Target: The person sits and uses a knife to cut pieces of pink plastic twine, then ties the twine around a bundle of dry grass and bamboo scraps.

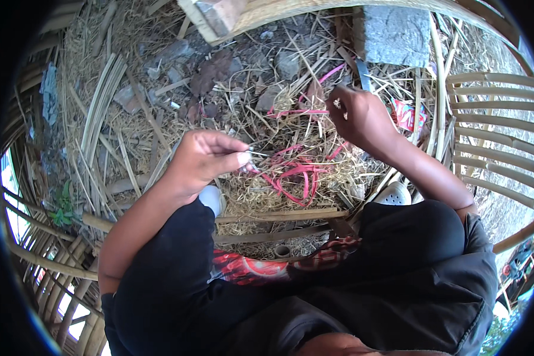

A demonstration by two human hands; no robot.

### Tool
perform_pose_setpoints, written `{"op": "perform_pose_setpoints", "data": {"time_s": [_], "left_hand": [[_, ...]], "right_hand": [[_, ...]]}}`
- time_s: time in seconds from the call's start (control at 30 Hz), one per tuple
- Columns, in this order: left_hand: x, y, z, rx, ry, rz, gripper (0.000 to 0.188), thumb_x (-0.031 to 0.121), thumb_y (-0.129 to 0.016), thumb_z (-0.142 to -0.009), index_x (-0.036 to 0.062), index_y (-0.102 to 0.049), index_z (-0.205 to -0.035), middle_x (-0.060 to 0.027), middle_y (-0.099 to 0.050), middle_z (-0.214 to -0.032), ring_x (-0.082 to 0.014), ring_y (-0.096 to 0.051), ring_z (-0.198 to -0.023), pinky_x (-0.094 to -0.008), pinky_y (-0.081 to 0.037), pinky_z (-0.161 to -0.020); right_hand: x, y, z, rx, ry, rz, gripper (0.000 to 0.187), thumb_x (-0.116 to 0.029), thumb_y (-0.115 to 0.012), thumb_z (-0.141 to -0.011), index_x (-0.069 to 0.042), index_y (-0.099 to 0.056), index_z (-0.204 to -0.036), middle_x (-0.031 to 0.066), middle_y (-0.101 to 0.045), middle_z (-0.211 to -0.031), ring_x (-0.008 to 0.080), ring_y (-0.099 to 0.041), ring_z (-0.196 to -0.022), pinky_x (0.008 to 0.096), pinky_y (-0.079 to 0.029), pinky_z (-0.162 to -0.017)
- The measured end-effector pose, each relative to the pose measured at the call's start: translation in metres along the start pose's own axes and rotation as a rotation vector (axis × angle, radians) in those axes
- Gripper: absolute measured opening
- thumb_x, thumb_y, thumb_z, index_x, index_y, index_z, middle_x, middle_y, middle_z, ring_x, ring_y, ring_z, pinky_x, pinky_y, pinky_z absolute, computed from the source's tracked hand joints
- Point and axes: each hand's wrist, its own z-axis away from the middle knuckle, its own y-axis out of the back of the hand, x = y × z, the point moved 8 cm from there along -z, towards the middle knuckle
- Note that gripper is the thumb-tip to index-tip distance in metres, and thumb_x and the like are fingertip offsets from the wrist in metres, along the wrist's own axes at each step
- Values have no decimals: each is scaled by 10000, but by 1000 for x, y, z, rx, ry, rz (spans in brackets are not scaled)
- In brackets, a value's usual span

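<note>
My left hand point(204, 157) is closed in a pinch, with thin pale ends showing at the thumb and forefinger; what they belong to is too small to name. To its right, a loose heap of pink plastic strips point(305, 172) lies on the straw. My right hand point(362, 115) is curled closed farther off and to the right. One pink strip point(299, 113) runs up to its fingers, but the grip itself is hidden. Just beyond that hand a flat blue-grey blade point(364, 75) shows; whether the hand touches it I cannot tell.
A grey stone block point(394, 35) stands at the far right. A curved bamboo slat frame point(498, 130) is on the right, and a wooden beam point(279, 15) crosses the far side. Split bamboo strips point(95, 113), stones and a red wrapper point(406, 114) lie on the straw-covered ground.
</note>
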Motion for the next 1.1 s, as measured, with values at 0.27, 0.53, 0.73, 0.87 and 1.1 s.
{"op": "perform_pose_setpoints", "data": {"time_s": [0.27,0.53,0.73,0.87,1.1], "left_hand": [[-8,19,5,46,19,35,128,-22,-714,-855,-32,-683,-978,-121,-717,-910,-209,-716,-834,-322,-571,-793],[-12,36,12,109,23,52,141,-14,-714,-843,15,-664,-972,-100,-708,-902,-179,-700,-806,-308,-574,-770],[-16,37,10,96,46,62,144,-12,-717,-842,24,-666,-972,-95,-705,-908,-177,-695,-805,-306,-571,-765],[-19,39,11,110,59,65,143,-12,-717,-842,27,-669,-972,-96,-707,-903,-178,-694,-804,-311,-566,-769],[-21,47,14,126,57,95,176,-10,-733,-831,-11,-668,-995,-114,-718,-891,-177,-710,-792,-313,-584,-777]], "right_hand": [[179,-66,35,-253,-348,308,427,-267,-615,-922,138,-519,-1018,271,-647,-803,439,-658,-786,489,-524,-702],[166,-52,60,50,-406,44,346,-97,-543,-902,63,-514,-1207,314,-631,-814,470,-643,-761,522,-513,-693],[155,-21,83,178,-377,340,371,-28,-496,-903,5,-587,-1261,270,-636,-752,416,-643,-637,516,-503,-588],[148,-34,89,125,-327,263,389,-32,-524,-890,-2,-581,-1274,238,-608,-653,399,-624,-587,506,-469,-544],[104,-41,100,62,-181,0,333,-54,-565,-874,-85,-703,-1175,213,-597,-627,355,-620,-568,465,-484,-549]]}}
